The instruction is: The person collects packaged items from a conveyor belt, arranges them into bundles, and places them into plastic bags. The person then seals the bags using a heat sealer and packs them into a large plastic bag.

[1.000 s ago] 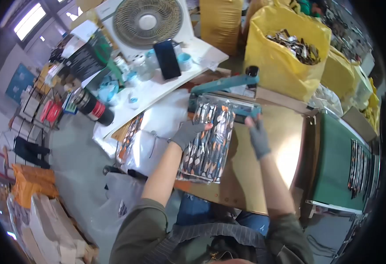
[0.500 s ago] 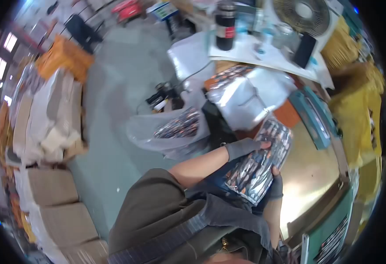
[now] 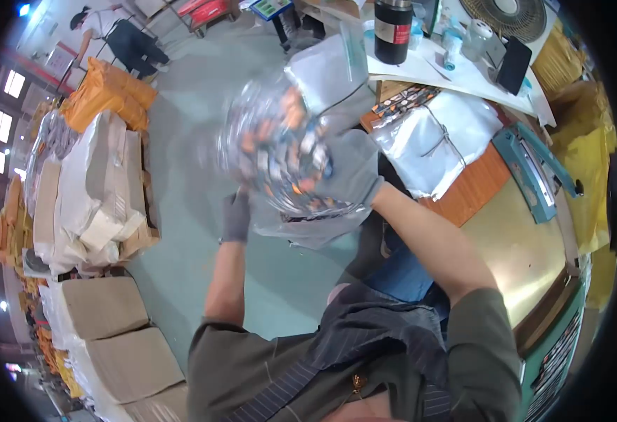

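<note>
A clear plastic packet [image 3: 280,151] of orange, white and dark patterned pieces is held up in front of me, smeared by motion. My left hand [image 3: 236,216], in a grey fingerless glove, grips its lower left edge. On its right side is my right hand [image 3: 354,169], also gloved, its fingers partly behind blur and held against the packet. Just below the packet, a translucent plastic bag [image 3: 315,231] on the floor shows partly; its contents are mostly hidden. What the pieces inside the packet are, I cannot make out.
On the bench at right lie clear plastic sleeves [image 3: 435,144] and a teal bag sealer [image 3: 530,176]. A dark bottle [image 3: 393,32], a phone [image 3: 514,65] and a fan [image 3: 509,14] stand behind. Cardboard boxes [image 3: 104,302] line the left. A person [image 3: 122,42] bends over far back.
The packet has moved from over the bench edge, to the left and up, above the floor bag. Both hands have travelled with it, the left lower and the right now on its right side.
</note>
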`<state>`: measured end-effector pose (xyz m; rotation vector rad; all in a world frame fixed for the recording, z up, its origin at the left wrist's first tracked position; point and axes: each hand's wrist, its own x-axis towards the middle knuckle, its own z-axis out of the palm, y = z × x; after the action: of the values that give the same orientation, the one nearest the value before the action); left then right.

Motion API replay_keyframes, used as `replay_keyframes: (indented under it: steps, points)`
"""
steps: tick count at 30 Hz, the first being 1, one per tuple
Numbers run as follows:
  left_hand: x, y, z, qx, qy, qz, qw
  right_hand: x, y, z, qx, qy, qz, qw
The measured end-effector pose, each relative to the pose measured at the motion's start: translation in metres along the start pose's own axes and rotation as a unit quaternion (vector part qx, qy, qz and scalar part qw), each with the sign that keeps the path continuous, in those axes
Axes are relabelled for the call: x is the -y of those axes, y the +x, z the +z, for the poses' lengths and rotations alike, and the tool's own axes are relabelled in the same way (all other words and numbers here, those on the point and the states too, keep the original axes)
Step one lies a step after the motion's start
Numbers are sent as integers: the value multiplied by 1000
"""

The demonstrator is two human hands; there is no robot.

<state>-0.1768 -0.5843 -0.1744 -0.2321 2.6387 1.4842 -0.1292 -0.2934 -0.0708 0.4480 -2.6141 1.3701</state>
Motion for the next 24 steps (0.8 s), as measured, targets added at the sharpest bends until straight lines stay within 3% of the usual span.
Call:
replay_keyframes:
  steps: [2, 3, 4, 5, 7, 10, 12, 15, 17, 19, 21, 24]
  points:
    - [-22, -25, 11, -27, -178, -26, 983, -46, 4, 19, 244, -160, -63, 955]
    - [-30, -37, 15, -41, -264, -45, 963, -109, 1, 64, 338, -135, -46, 930]
    - [-31, -46, 15, -55, -346, -64, 934, -125, -2, 82, 375, -154, -38, 913]
    - [-25, -48, 11, -23, -334, -71, 940, -140, -4, 100, 412, -172, -32, 894]
    - [-7, -55, 9, 34, -320, -92, 942, -69, -13, 84, 390, -306, -35, 868]
    - [-14, -61, 22, 24, -284, -115, 952, -133, -51, 135, 157, -331, -53, 929]
    - [-25, -50, 30, 7, -273, -106, 956, -149, -37, 136, 262, -323, 21, 909]
    - [-38, -25, 31, 33, -173, -32, 984, -123, 7, 99, 419, -379, 135, 814]
    - [-61, -19, 27, 68, -55, 49, 995, -117, -11, 78, 253, -238, 111, 931]
    - [-67, -16, 19, 31, 16, 136, 990, -103, -42, 40, 84, -61, 39, 994]
    - [-77, -24, 21, -32, 6, 205, 978, -71, -80, -25, -27, -44, 19, 998]
    - [-120, -46, 24, -156, 4, 239, 958, -90, -178, -77, -216, -180, 146, 948]
